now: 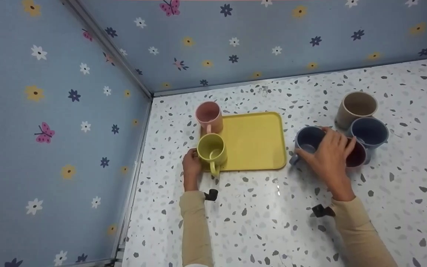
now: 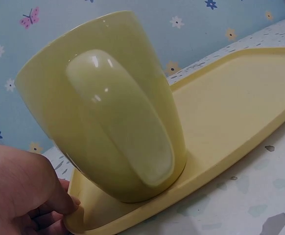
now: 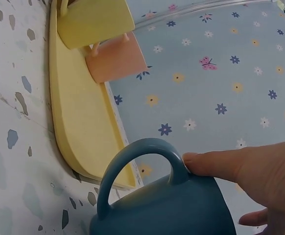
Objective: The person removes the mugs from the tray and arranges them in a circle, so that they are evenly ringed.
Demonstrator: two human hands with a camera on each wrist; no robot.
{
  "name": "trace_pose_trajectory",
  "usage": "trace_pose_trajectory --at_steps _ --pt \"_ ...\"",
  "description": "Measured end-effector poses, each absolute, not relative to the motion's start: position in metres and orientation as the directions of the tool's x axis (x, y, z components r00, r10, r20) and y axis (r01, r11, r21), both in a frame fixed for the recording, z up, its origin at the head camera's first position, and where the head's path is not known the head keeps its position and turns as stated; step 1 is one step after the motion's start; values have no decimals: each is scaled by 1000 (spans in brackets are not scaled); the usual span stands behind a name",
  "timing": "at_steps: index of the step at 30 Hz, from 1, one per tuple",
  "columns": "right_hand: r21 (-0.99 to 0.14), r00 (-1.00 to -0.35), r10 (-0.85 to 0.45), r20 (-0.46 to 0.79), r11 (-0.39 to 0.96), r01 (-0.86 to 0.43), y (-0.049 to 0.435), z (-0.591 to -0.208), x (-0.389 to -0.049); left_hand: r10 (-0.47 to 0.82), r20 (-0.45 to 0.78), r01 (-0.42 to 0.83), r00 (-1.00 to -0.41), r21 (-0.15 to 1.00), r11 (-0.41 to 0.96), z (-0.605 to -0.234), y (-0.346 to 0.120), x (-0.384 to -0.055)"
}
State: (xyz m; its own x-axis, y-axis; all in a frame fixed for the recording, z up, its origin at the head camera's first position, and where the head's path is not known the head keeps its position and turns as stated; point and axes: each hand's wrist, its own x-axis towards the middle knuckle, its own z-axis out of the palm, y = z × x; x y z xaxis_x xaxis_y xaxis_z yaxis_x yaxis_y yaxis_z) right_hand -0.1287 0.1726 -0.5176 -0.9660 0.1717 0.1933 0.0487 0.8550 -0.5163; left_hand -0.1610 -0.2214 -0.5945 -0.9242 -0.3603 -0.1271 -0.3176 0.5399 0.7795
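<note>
My right hand (image 1: pixel 330 154) grips a blue mug (image 1: pixel 309 138) across its rim, thumb at the near side and fingers at the far side. In the right wrist view, the thumb lies beside the top of that mug's handle (image 3: pixel 141 143). My left hand (image 1: pixel 192 165) pinches the left edge of a yellow tray (image 1: pixel 258 141); its thumb is at the corner rim in the left wrist view. Close by that hand, a yellow mug (image 2: pixel 108 107) stands upright on the tray, handle toward me. Behind it is a pink mug (image 1: pixel 217 120) on the tray's far left corner.
Right of my right hand, a dark red mug (image 1: pixel 357 155), partly hidden by the fingers, stands against a second blue mug (image 1: pixel 371 134). A beige mug (image 1: pixel 347 113) is behind them. Flowered panels (image 1: pixel 235 33) bound the speckled table (image 1: pixel 250 222) at the back and left.
</note>
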Motion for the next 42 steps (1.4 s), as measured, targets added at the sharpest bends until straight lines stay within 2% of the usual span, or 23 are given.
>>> trace_pose_trajectory --at_steps 14,32,42 --pt "-471 -973 161 163 880 67 172 -517 -128 -354 -110 -301 -929 781 547 -591 -219 -159" --pt "-491 -978 160 130 868 77 169 -517 -126 -365 -131 -322 -922 785 530 -594 -220 -158" --pt "-584 -925 99 366 798 -146 148 -505 -137 -360 -102 -297 -927 788 539 -595 -222 -160"
